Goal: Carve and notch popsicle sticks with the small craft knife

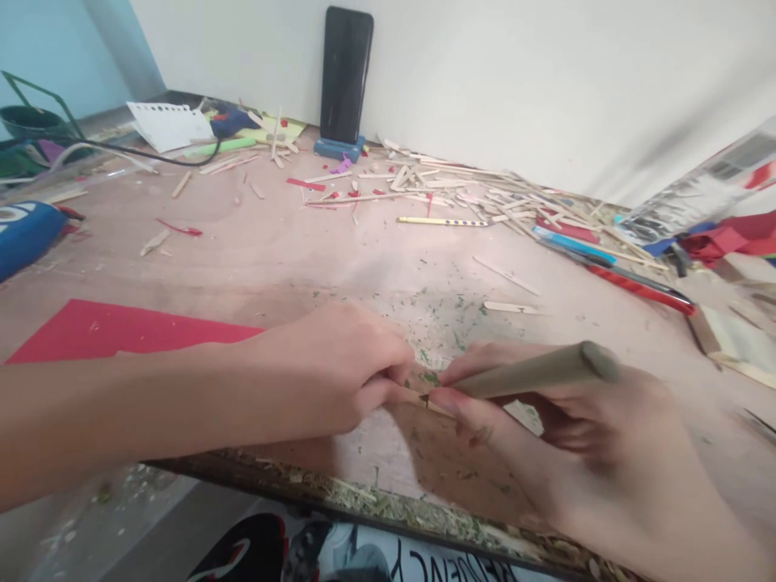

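Observation:
My right hand (563, 440) grips a grey-green pen-like tool (533, 372) like a pencil, its tip down on the tabletop near the front edge. My left hand (339, 376) is closed, its fingertips pinching something small right at the tool's tip; what it pinches is hidden by the fingers. Both hands meet over a patch of the pinkish wooden table (284, 259) strewn with green shavings (445, 311).
A red paper sheet (115, 327) lies at the left. Several loose wooden sticks (461, 194) litter the back. A dark phone (345, 77) stands on a blue holder against the wall. Red-handled pliers (643, 287) and a blue pen (575, 244) lie right.

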The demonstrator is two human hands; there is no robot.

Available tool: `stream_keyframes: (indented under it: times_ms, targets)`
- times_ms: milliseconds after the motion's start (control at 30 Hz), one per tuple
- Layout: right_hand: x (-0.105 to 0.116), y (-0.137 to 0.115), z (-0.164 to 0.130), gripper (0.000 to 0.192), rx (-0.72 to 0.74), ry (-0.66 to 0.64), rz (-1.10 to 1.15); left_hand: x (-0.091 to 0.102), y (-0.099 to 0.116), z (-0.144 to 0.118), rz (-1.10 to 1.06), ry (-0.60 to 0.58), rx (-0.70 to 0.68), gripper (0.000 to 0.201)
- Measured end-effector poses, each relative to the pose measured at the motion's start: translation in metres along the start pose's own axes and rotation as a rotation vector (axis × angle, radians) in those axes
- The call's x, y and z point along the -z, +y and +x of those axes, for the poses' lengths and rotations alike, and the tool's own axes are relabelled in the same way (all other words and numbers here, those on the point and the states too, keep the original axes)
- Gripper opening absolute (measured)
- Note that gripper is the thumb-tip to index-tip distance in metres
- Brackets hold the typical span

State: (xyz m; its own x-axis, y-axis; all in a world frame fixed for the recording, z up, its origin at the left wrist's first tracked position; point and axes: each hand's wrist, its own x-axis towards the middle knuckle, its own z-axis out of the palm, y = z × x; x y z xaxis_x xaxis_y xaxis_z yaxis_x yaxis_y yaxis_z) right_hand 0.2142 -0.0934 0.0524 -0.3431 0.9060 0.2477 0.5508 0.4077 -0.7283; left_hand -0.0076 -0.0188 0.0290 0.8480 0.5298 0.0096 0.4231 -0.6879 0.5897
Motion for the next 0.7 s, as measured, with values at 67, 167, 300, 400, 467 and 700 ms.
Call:
stream_keyframes:
  times_ms: [67, 167, 300, 400, 467, 700]
  targets:
    - [0.0011, -0.0005, 0.003, 0.01, -0.008, -0.005, -0.016, -0.0014, -0.0016, -0.0015, 0.005, 0.022, -0.026, 0.013]
    - [0.0036, 0.0021, 0.0069, 0.02, -0.075, -0.037, 0.02, -0.0051, -0.0059, -0.0026, -0.001, 0.072, -0.074, 0.014]
    - [0.0052, 0.0077, 0.0068, 0.029, -0.096, 0.031, 0.083, -0.0085, -0.0087, -0.002, -0.028, 0.094, -0.059, 0.016]
    - [0.0043, 0.0076, 0.0055, 0.026, -0.095, 0.02, 0.053, -0.0081, -0.0066, -0.0006, -0.016, 0.077, -0.03, 0.016]
    - [0.0036, 0.0056, 0.0051, 0.025, -0.101, 0.003, 0.024, -0.0071, -0.0045, 0.0005, 0.003, 0.046, -0.004, 0.016]
    - [0.0055, 0.0044, 0.0022, 0.02, -0.101, 0.012, 0.023, -0.0052, -0.0032, -0.0004, 0.003, 0.004, 0.032, 0.017]
